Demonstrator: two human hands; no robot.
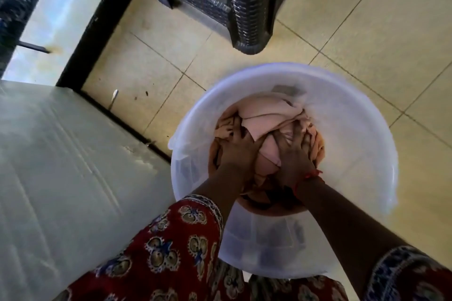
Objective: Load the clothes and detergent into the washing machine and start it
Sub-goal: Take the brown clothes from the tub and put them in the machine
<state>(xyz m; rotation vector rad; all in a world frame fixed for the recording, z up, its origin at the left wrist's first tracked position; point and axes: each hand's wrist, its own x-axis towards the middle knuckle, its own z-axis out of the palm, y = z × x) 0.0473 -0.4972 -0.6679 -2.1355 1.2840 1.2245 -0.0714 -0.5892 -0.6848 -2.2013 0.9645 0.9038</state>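
Observation:
A translucent white plastic tub [354, 134] stands on the tiled floor below me. Inside it lies a heap of clothes [266, 115], pale pink on top with orange and dark pieces underneath. Both my hands are down in the tub on that heap. My left hand [236, 148] has its fingers dug into the cloth on the left side. My right hand [294, 151] grips the pink cloth on the right, a red thread around its wrist. The image is motion-blurred.
A white flat-topped appliance or surface [61, 166] fills the left side, close beside the tub. A dark woven plastic chair [244, 7] stands on the beige tiles beyond the tub. A black frame [97, 24] runs along the floor at upper left.

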